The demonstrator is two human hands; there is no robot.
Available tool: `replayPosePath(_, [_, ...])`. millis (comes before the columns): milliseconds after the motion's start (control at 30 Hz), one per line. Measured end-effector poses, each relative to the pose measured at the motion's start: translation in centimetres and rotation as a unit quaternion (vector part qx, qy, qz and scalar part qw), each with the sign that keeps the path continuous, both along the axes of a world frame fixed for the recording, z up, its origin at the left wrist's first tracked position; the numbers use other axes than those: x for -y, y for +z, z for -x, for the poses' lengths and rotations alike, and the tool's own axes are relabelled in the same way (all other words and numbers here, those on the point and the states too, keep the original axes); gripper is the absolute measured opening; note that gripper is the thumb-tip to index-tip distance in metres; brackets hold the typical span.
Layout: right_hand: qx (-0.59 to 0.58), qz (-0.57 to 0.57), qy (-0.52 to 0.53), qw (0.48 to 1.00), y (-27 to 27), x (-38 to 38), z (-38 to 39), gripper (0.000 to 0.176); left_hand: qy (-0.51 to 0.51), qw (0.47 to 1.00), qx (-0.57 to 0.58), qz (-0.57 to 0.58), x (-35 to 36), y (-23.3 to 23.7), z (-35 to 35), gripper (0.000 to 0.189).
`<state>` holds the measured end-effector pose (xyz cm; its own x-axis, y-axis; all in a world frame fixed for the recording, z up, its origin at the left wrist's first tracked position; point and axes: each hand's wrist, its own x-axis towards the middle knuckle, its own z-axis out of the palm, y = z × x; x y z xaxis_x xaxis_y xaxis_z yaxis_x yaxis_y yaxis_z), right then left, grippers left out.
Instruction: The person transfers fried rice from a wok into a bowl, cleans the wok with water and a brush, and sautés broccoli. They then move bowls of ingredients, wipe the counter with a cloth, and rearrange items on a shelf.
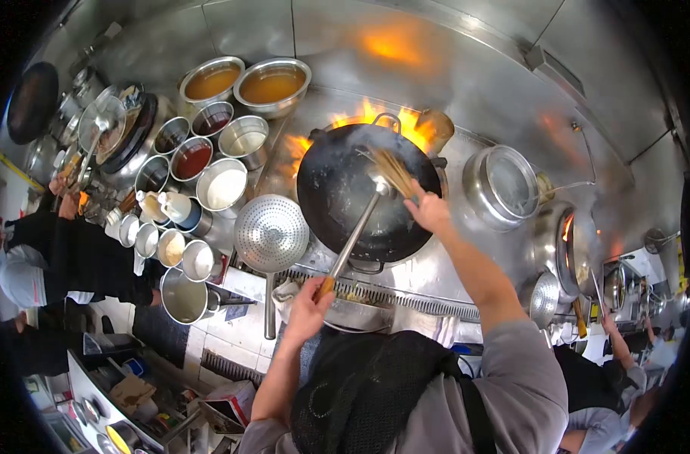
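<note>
A large black wok [337, 219] sits over a burner, with flames [368, 113] rising behind its far rim and steam inside. My right hand [430, 208] grips a bamboo brush [390, 170] whose bristles are over the wok. My left hand [309, 306] is closed around the wooden handle end of a metal ladle [354, 238]. The ladle's head lies in the wok beside the brush bristles. Left of the wok is a perforated strainer [271, 233], its handle pointing toward me.
Left stand steel bowls of amber liquid [273, 85], sauce containers [192, 159] and a pot [184, 296]. Right are a steel pot [504, 185] and another wok [576, 250]. Co-workers are at the left [73, 253] and right [602, 378].
</note>
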<state>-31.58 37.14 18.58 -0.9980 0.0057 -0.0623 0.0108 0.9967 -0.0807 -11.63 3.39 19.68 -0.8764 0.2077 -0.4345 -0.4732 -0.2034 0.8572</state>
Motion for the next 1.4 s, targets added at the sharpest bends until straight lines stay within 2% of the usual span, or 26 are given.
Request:
replayPosePath(33, [0.012, -0.035, -0.012, 0.999, 0.3, -0.9, 0.8, 0.065, 0.001, 0.937, -0.211, 0.278, -0.4, 0.7, -0.4, 0.026])
replayPosePath(67, [0.013, -0.032, -0.013, 0.999, 0.7, -2.2, 1.4, 0.065, 0.000, 0.757, -0.394, 0.522, -0.5, 1.2, -0.8, 0.029])
replayPosePath(100, [0.076, -0.054, 0.024, 0.995, 2.1, -3.2, 1.4, 0.064, -0.059, 0.752, -0.352, 0.555, 0.0, 1.6, -0.8, 0.034])
replayPosePath(167, [0.135, -0.078, 0.065, 0.986, 5.3, -4.0, 1.9, 0.063, -0.056, 0.765, -0.340, 0.544, 0.5, 1.8, -0.2, 0.036])
replayPosePath(200, [0.123, -0.055, 0.017, 0.991, 6.7, -4.1, 2.1, 0.063, -0.053, 0.779, -0.328, 0.531, 0.9, 1.8, -0.1, 0.038])
replayPosePath(233, [0.110, -0.032, -0.030, 0.993, 7.6, -4.2, 2.0, 0.063, -0.036, 0.826, -0.356, 0.435, 1.7, 0.4, 0.6, 0.035])
replayPosePath(267, [0.109, -0.030, -0.031, 0.993, 8.2, -4.4, 2.0, 0.063, -0.036, 0.825, -0.357, 0.436, 2.7, -0.7, 0.6, 0.035])
replayPosePath(300, [0.057, 0.041, -0.069, 0.995, 8.8, -4.6, 2.1, 0.064, -0.060, 0.941, -0.191, 0.272, 3.2, -0.5, 1.0, 0.035])
replayPosePath(333, [0.004, 0.113, -0.107, 0.988, 9.1, -5.0, 2.1, 0.065, -0.081, 0.993, -0.012, 0.090, 3.4, -0.2, 1.4, 0.035])
replayPosePath(400, [-0.030, 0.187, -0.102, 0.977, 7.2, -4.9, 2.2, 0.067, -0.064, 0.992, -0.030, 0.105, 2.4, -1.6, 1.2, 0.043])
replayPosePath(500, [-0.135, 0.263, -0.108, 0.949, 5.3, -1.4, 0.7, 0.061, -0.026, 0.997, 0.033, -0.071, 0.0, -1.6, 1.1, 0.038])
replayPosePath(533, [-0.011, 0.116, -0.075, 0.990, 5.0, -0.8, 0.7, 0.058, -0.026, 0.997, 0.034, -0.071, -0.4, -1.6, 1.1, 0.038])
replayPosePath(567, [0.113, -0.035, -0.037, 0.992, 4.8, -0.4, 0.6, 0.054, -0.026, 0.997, 0.026, -0.067, -0.6, -1.7, 1.0, 0.035])
replayPosePath(633, [0.101, -0.024, -0.040, 0.994, 4.9, -1.3, 1.5, 0.057, -0.020, 0.998, 0.019, -0.064, -0.9, -1.9, 0.6, 0.033])
replayPosePath(700, [0.070, 0.022, -0.075, 0.994, 4.6, -1.6, 2.0, 0.063, 0.009, 0.988, 0.074, -0.133, -1.1, -2.0, 0.4, 0.033])
replayPosePath(800, [0.023, 0.017, -0.022, 0.999, 3.5, -0.8, -0.4, 0.059, 0.012, 0.988, 0.070, -0.136, -1.4, -1.6, 0.3, 0.033])
replayPosePath(833, [0.112, -0.028, -0.026, 0.993, 4.4, -0.5, -0.2, 0.058, 0.011, 0.988, 0.073, -0.137, -1.4, -1.6, -0.1, 0.033])
replayPosePath(933, [0.142, -0.065, -0.018, 0.988, 6.6, -2.3, 1.4, 0.058, -0.006, 0.995, 0.036, -0.097, -1.1, -1.3, 0.0, 0.034])
replayPosePath(1000, [0.106, -0.039, -0.059, 0.992, 6.4, -1.6, 0.8, 0.057, -0.013, 0.995, 0.042, -0.088, -0.9, -1.0, 0.0, 0.035])
replayPosePath(1067, [-0.058, 0.008, -0.047, 0.997, 5.1, -0.7, -0.1, 0.051, -0.022, 0.998, 0.028, -0.050, -1.0, -0.8, 0.1, 0.034])
replayPosePath(1100, [-0.005, -0.061, 0.076, 0.995, 6.4, -0.3, -0.7, 0.042, -0.032, 0.999, 0.015, -0.011, -1.0, -0.7, 0.0, 0.033])
replayPosePath(1133, [-0.004, -0.060, 0.073, 0.996, 6.0, -0.6, 0.1, 0.042, -0.035, 0.999, 0.017, -0.010, -0.8, -0.9, -0.2, 0.033])
replayPosePath(1200, [0.100, -0.209, 0.052, 0.971, 5.1, -1.7, 4.2, 0.049, -0.040, 0.995, -0.054, 0.072, -0.1, -1.4, -0.3, 0.035])
replayPosePath(1267, [0.110, -0.174, 0.012, 0.978, 6.1, -1.8, 4.9, 0.055, -0.039, 0.989, -0.091, 0.112, 0.3, -1.5, -0.3, 0.035])
replayPosePath(1333, [-0.045, -0.004, -0.028, 0.999, 9.7, 0.9, 1.4, 0.055, -0.037, 0.980, -0.123, 0.149, 0.6, -1.0, -0.1, 0.034])
replayPosePath(1400, [-0.048, -0.065, 0.001, 0.997, 6.8, 1.2, 1.2, 0.056, -0.042, 0.942, -0.208, 0.259, 0.3, 0.4, -0.2, 0.035])
